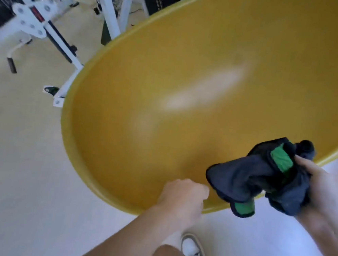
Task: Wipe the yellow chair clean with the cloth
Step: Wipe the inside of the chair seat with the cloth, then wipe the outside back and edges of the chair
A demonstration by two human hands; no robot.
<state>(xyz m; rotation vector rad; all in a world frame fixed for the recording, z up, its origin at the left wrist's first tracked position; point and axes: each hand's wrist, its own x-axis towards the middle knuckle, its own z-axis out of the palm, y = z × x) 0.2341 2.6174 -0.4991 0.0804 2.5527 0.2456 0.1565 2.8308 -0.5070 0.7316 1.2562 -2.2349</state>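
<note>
The yellow chair (138,96) is a large shallow bowl-shaped seat filling most of the view, with a pale glare patch near its middle. My right hand (321,183) holds a bunched dark blue cloth (250,177) with green patches over the near right rim, slightly above the seat. My left hand (182,199) is closed and grips the chair's near rim just left of the cloth.
White metal gym equipment (40,16) with black parts stands on the pale floor at the far left, close to the chair's far rim. My white shoe (193,252) and knee are below the near rim. Open floor lies to the left.
</note>
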